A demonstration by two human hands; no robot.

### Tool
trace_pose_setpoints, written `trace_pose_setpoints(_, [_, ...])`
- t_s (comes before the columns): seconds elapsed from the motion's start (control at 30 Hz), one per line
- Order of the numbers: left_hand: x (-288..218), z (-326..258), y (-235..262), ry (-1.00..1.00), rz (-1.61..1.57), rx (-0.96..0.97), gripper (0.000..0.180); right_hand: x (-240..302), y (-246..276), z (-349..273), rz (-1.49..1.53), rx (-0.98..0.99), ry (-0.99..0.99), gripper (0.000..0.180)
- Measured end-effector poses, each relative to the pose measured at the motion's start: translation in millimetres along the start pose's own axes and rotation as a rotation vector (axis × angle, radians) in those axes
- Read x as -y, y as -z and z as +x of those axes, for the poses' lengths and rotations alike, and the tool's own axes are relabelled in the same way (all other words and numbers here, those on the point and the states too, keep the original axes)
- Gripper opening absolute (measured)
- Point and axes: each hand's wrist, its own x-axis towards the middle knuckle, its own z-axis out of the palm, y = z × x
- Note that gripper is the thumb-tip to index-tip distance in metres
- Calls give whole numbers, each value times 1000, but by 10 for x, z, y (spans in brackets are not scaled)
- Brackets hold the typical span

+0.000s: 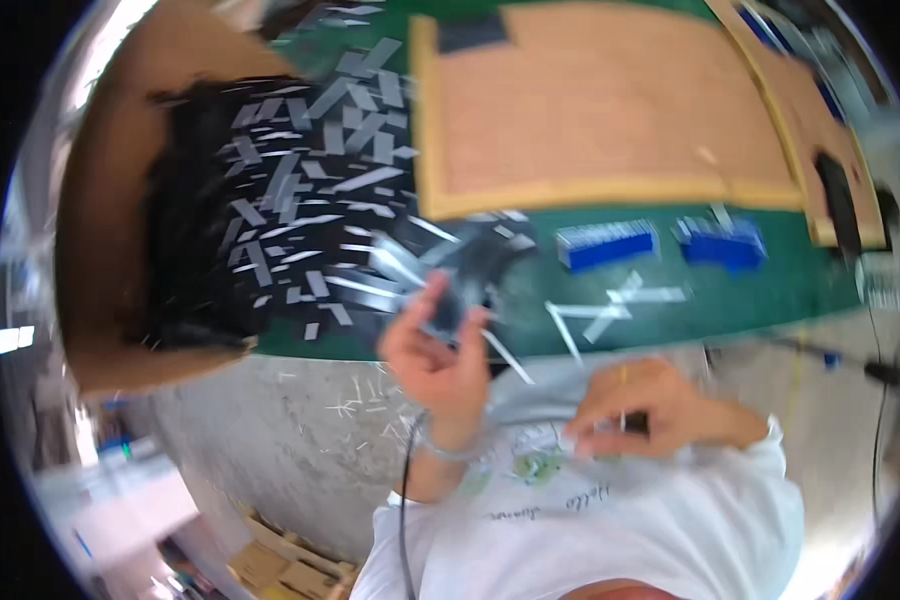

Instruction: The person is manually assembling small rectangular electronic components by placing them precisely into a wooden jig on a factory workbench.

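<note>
My left hand (438,358) is raised over the near edge of a green table (770,290), gripping a fanned bundle of thin grey and black strips (460,270). My right hand (642,408) is closed low against my white shirt, pinching a small dark piece (634,424); what that piece is cannot be made out. A heap of the same grey strips (310,190) is spread on the table to the left of my left hand. A few loose pale strips (610,305) lie on the green surface just beyond my right hand. The picture is motion-blurred.
A large brown board with a pale rim (600,100) lies at the back of the table. Two blue ridged blocks (606,243) (722,243) sit in front of it. A brown cardboard flap (105,200) is at left. Grey concrete floor (300,430) and stacked cardboard (280,565) are below.
</note>
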Motion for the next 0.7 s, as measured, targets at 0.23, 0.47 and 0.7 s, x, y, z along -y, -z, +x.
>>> trace_pose_setpoints(0.23, [-29,252,-99,415,-458,-24,46,-57,504,-241,-856,-507,22,18])
trace_pose_setpoints(0.47, [40,194,9,515,-639,62,46,-260,642,-9,-991,-387,15,19])
trace_pose_setpoints(0.7, [143,185,149,531,-595,2,47,-370,756,68,-1074,-299,-31,18])
